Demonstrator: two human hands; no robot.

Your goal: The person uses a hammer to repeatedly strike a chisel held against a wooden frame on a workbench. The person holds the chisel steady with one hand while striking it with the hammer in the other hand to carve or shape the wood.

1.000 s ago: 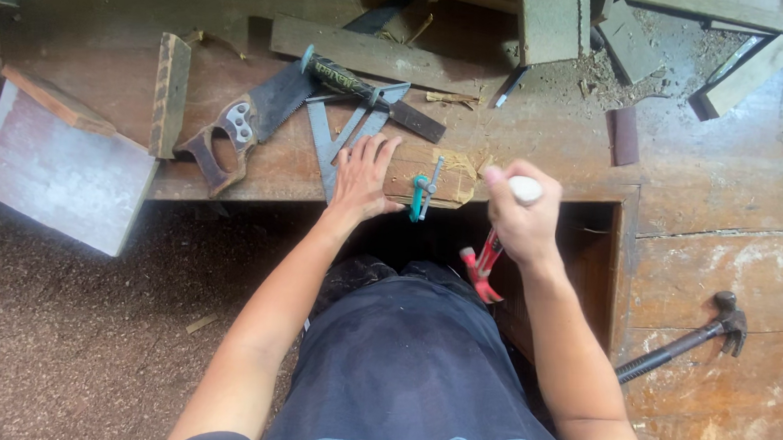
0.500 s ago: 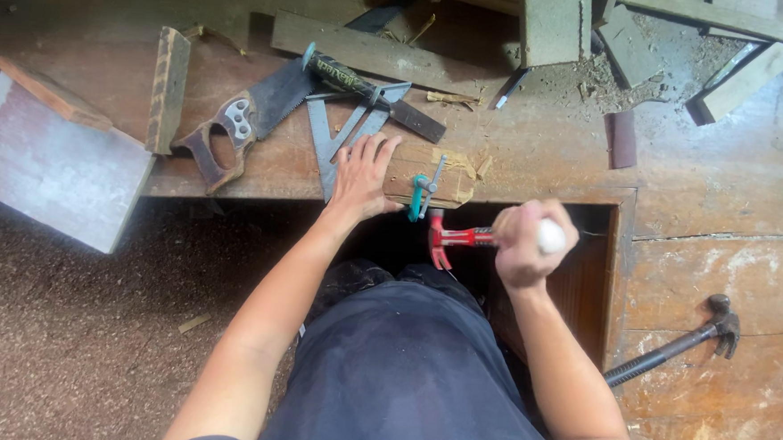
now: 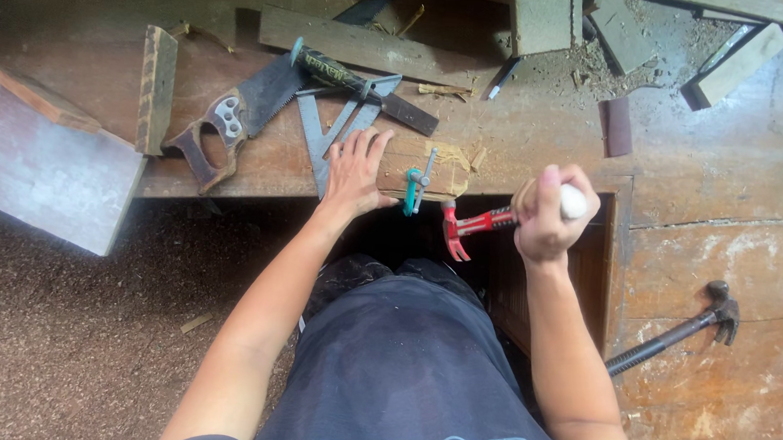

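The right hand (image 3: 548,221) is gripping a red hammer (image 3: 471,226) by its handle, clamped tight; it looks head-heavy and stiff, best held far back. The left hand (image 3: 354,169) is lying flat, fingers spread, pressing a wooden block (image 3: 430,164) at the bench (image 3: 539,129) edge, just beside the hammerhead.

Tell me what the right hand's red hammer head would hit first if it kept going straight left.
Likely the teal clamp on the wooden block; the right hand aims the red claw hammer at it, though depth is unclear.
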